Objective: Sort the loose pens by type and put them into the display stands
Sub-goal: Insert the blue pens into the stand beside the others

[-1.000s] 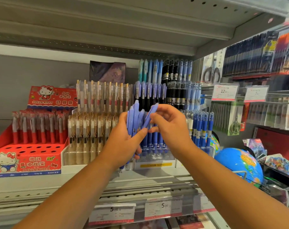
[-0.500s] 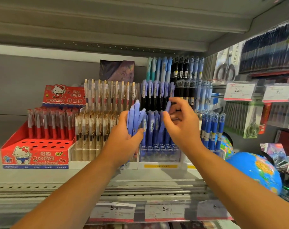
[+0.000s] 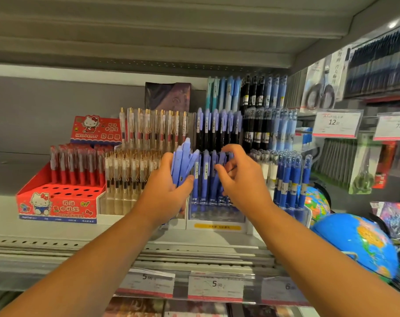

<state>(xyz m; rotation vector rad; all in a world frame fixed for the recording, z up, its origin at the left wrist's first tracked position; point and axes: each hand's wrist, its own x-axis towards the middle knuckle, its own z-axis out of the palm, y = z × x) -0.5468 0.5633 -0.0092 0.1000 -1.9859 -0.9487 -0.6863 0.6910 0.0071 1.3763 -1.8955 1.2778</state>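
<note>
Clear plastic stand packed with upright periwinkle-blue plastic pens; left hand fingers wrapped round loose periwinkle bundle; right hand fingers curled, pinching a racked pen

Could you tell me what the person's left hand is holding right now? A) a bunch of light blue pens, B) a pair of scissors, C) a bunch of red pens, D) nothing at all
A: the left hand is closed around a bunch of light blue pens, held upright in front of the display stand of blue pens.
</note>
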